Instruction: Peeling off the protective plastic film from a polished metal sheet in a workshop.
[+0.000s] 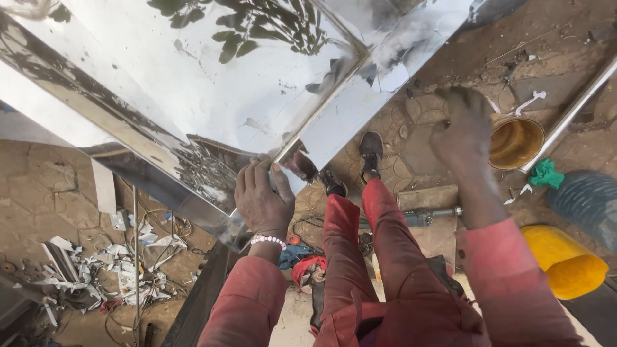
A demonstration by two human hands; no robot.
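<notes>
Your left hand (262,200) grips the lower corner of the polished steel panel (212,83), fingers curled tight over its folded edge — the panel stands tilted in front of you, filling the upper left of the view. Your right hand (464,132) hangs in the air, blurred, closed in a loose fist on nothing you can see, just beside a round yellow tin (516,142) on the ground. A yellow bucket (565,260) lies near your right elbow.
</notes>
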